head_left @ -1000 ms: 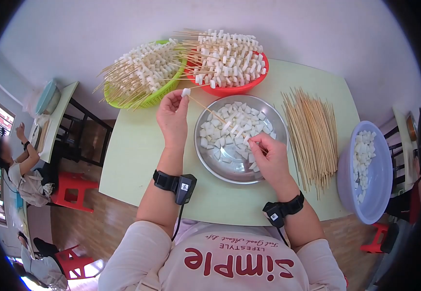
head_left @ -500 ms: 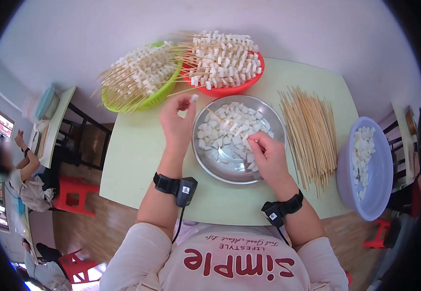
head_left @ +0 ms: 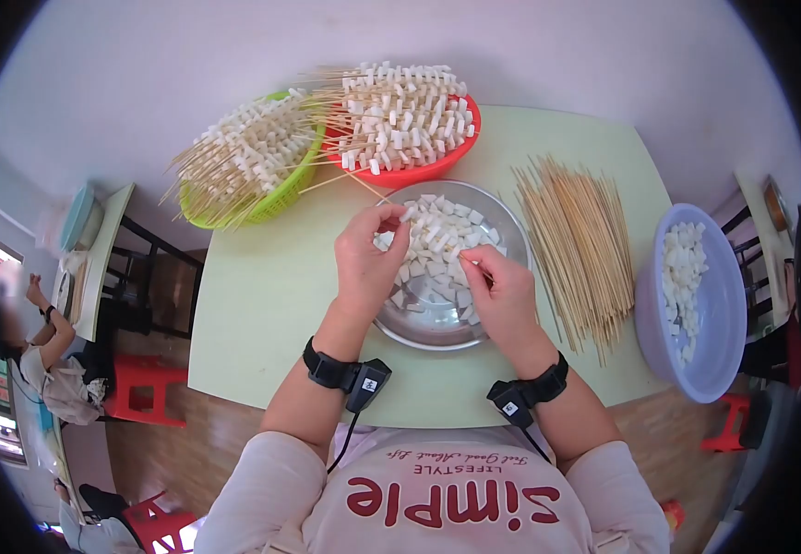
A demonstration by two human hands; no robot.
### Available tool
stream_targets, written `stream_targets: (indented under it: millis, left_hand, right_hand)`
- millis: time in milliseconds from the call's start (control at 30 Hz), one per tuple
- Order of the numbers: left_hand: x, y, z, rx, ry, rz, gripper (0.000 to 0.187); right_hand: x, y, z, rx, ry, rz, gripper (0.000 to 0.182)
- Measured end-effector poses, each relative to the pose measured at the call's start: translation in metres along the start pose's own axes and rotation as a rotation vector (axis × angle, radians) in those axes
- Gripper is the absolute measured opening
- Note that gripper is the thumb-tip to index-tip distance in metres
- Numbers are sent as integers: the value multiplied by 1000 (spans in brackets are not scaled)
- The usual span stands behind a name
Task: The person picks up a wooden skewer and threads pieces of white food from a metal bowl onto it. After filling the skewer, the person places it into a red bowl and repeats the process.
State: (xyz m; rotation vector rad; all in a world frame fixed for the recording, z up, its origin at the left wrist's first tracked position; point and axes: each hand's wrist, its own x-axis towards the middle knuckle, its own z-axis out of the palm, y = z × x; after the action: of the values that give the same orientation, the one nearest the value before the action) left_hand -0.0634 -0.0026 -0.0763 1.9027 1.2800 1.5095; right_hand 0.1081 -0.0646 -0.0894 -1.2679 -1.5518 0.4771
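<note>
Left hand (head_left: pixel 373 254) and right hand (head_left: pixel 504 288) on one skewer (head_left: pixel 372 188) above the metal bowl (head_left: pixel 424 334), mid-frame.
The left pinches a white piece (head_left: pixel 408 215) on it; the right's fingertips close on its lower end. Loose chunks (head_left: pixel 433 270) lie below, bare sticks (head_left: pixel 580 254) right of centre on the table (head_left: pixel 262 305).

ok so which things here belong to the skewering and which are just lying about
Part of the job, it seems:
part-filled skewer in the right hand
metal bowl of white pieces
loose skewers
green basket and red basket, piled with filled skewers
purple basin, probably

Apparently just lying about:
red stool at left
teal basin, far left
</note>
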Motion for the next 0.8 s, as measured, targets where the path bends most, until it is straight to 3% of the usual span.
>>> stream_targets:
  millis: [233,367,433,467,533,633,800]
  left_hand:
    - [1,-7,-1,31,-28,43,19]
    - [11,-14,-17,-143,-29,-58,18]
    - [13,-18,-30,91,-414,-110,13]
    - [12,-19,-29,89,-420,-108,13]
    - [9,-23,-28,264,-567,80,15]
    - [5,-17,-18,429,-635,141,17]
    - [-2,-13,-12,438,-611,193,19]
  right_hand:
    - [4,5,-5,86,-131,147,9]
    - [7,10,-3,423,69,258,11]
    - [10,7,-5,580,133,325,12]
    - [10,8,-6,612,132,351,12]
    - [10,8,-7,644,132,378,12]
    - [9,10,-5,620,125,329,10]
    - [9,12,-4,642,105,339,10]
